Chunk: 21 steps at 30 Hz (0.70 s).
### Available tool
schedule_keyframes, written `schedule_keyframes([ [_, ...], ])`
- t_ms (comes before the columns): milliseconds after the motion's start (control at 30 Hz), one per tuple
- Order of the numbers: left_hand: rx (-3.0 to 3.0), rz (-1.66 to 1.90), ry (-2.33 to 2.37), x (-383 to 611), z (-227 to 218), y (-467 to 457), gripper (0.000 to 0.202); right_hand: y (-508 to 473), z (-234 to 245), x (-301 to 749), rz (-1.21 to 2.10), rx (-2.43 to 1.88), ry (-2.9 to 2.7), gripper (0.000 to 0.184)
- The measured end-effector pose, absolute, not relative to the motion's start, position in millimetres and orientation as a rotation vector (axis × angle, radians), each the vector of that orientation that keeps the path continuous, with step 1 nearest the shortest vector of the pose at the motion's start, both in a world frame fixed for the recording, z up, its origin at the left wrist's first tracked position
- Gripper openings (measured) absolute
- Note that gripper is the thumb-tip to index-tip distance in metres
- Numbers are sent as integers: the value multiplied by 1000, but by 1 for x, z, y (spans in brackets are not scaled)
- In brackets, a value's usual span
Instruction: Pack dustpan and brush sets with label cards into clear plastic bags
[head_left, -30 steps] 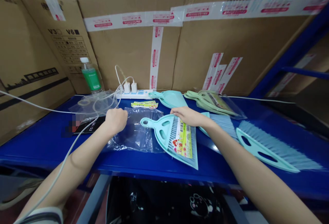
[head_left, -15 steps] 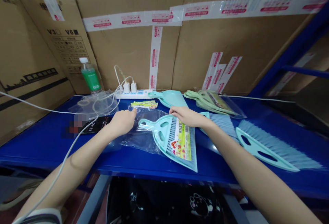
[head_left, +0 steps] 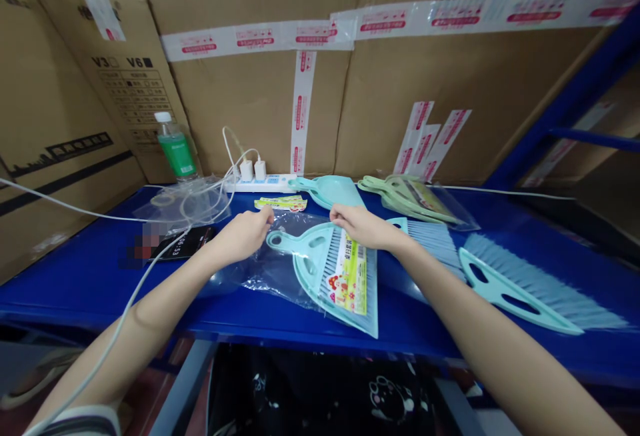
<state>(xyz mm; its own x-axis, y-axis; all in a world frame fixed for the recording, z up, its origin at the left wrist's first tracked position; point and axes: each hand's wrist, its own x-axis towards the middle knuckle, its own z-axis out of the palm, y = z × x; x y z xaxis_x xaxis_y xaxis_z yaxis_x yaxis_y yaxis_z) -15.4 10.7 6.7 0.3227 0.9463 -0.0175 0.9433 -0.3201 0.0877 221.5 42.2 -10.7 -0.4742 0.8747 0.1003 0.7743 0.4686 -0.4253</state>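
Observation:
A mint-green dustpan [head_left: 313,266] with a brush and a bright label card [head_left: 346,275] nested in it lies on the blue shelf [head_left: 90,276]. Its handle end sits inside the mouth of a clear plastic bag [head_left: 270,269]. My left hand [head_left: 243,235] is closed, pinching the bag's upper edge beside the handle. My right hand [head_left: 361,226] is curled over the dustpan's far edge and grips it.
Another brush [head_left: 520,286] lies at the right and a brush [head_left: 435,243] is under my right forearm. A spare dustpan [head_left: 333,191], bagged green sets [head_left: 415,199], a power strip [head_left: 260,183], a green bottle [head_left: 175,149], a phone [head_left: 177,244], empty bags [head_left: 185,203] and a cable [head_left: 75,208] lie behind. Cardboard boxes [head_left: 400,89] wall the back.
My left hand has moved right, drawing the bag's opening over the dustpan handle. My right hand has slid the dustpan a little leftward into the bag.

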Motion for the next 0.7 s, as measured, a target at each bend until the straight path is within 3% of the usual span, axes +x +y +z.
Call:
schedule_keyframes([
  [700,2276,409,1563,-25,6,16,20,50,-18,222,576,-1343,-2297,12],
])
